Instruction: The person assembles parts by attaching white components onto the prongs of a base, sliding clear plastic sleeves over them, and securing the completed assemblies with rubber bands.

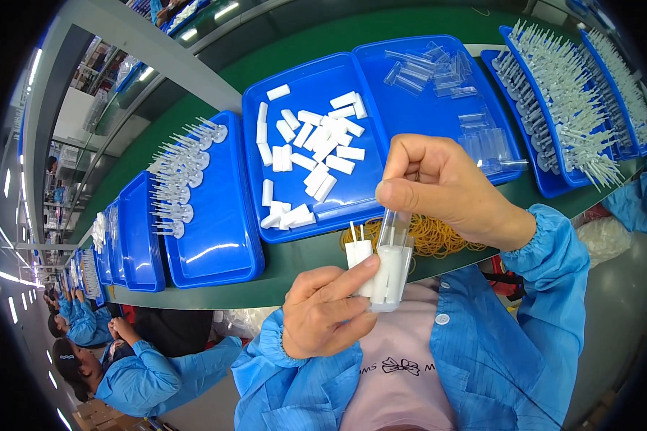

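My left hand (pixel 323 309) grips a few small white plastic caps with thin stems (pixel 359 255) between thumb and fingers. My right hand (pixel 446 187) pinches the top of a clear plastic tube (pixel 394 266), which holds a white piece inside and rests against the left hand's thumb. Both hands hover just above the near edge of the green belt (pixel 280 276). Right behind them lies a blue tray (pixel 255 144) with several loose white caps (pixel 313 154).
A pile of yellow rubber bands (pixel 431 237) lies under my right wrist. A blue tray of clear tubes (pixel 446 79), trays of white stemmed parts (pixel 575 108) on the right and another such tray (pixel 216 215) on the left line the belt. Co-workers in blue coats (pixel 122 373) sit at lower left.
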`<action>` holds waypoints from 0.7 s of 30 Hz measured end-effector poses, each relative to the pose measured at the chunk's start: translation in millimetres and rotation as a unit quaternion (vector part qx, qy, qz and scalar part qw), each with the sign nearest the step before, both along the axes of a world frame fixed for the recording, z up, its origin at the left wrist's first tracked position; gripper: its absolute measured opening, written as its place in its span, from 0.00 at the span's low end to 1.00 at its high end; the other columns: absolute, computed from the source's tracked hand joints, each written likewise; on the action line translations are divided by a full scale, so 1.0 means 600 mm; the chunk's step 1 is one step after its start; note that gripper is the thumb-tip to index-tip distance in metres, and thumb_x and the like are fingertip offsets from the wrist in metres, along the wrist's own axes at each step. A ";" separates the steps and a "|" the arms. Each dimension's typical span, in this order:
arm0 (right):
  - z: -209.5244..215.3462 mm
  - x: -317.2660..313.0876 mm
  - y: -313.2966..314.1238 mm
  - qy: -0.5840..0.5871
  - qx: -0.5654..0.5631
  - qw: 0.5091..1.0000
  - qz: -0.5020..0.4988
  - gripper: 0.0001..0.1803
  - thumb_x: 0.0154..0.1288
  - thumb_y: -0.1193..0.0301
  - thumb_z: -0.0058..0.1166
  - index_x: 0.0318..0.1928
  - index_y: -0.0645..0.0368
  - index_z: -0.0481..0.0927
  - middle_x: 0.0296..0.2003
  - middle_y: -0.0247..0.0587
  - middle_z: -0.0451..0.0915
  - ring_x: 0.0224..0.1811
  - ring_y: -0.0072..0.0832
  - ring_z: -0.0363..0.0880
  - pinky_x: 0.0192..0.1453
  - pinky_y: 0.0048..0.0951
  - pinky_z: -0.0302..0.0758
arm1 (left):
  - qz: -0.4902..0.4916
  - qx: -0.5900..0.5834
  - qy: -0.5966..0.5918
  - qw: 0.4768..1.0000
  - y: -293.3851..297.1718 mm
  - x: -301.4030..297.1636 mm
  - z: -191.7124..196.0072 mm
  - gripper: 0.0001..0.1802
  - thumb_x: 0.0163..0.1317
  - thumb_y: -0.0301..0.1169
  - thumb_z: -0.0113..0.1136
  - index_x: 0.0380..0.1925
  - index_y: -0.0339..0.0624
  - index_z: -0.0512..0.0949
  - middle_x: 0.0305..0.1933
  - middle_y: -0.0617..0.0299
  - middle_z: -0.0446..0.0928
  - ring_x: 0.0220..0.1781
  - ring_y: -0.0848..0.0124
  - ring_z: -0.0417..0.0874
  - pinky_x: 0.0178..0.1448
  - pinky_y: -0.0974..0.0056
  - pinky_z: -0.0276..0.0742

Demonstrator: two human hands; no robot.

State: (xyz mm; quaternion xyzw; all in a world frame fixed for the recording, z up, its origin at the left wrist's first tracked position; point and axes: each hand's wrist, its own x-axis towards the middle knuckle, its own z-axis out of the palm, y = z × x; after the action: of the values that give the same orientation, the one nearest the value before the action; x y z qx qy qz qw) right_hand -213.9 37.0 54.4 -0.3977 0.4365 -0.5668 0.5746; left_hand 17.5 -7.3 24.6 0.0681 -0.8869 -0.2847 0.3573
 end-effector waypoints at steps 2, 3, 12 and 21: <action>0.003 -0.003 0.001 -0.014 0.007 1.000 0.017 0.10 0.64 0.68 0.62 0.34 0.58 0.73 0.30 0.30 0.77 0.32 0.13 0.73 0.37 0.17 0.70 | -0.006 0.012 0.002 1.000 0.000 -0.001 -0.003 0.25 0.39 0.22 0.74 0.36 0.45 0.70 0.54 0.46 0.79 0.37 0.63 0.78 0.43 0.67 0.76; 0.001 0.000 0.001 -0.013 0.006 1.000 0.015 0.10 0.64 0.68 0.62 0.34 0.58 0.73 0.30 0.30 0.77 0.32 0.13 0.73 0.37 0.17 0.70 | -0.002 0.020 0.007 1.000 0.001 0.001 -0.005 0.24 0.39 0.22 0.73 0.36 0.45 0.70 0.53 0.46 0.80 0.37 0.63 0.78 0.42 0.67 0.75; -0.008 0.022 0.027 -0.088 0.014 0.996 -0.013 0.10 0.63 0.69 0.62 0.34 0.58 0.73 0.31 0.30 0.76 0.33 0.14 0.72 0.39 0.19 0.71 | 0.020 0.040 0.056 0.997 0.008 0.001 -0.006 0.22 0.40 0.21 0.72 0.35 0.42 0.72 0.50 0.45 0.81 0.36 0.62 0.79 0.41 0.65 0.76; -0.024 0.027 0.038 -0.022 -0.006 0.999 -0.038 0.11 0.61 0.67 0.64 0.33 0.57 0.75 0.34 0.33 0.75 0.40 0.18 0.72 0.47 0.21 0.69 | 0.105 0.067 0.075 0.989 0.016 0.002 -0.011 0.19 0.36 0.20 0.75 0.31 0.41 0.79 0.38 0.55 0.77 0.37 0.65 0.79 0.37 0.66 0.76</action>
State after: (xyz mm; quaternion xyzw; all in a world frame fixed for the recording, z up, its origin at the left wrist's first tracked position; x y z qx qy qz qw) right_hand -197.8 60.0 40.2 -0.3721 0.4349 -0.5992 0.5598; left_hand 18.8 2.2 17.8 0.1633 -0.8246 -0.3084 0.4453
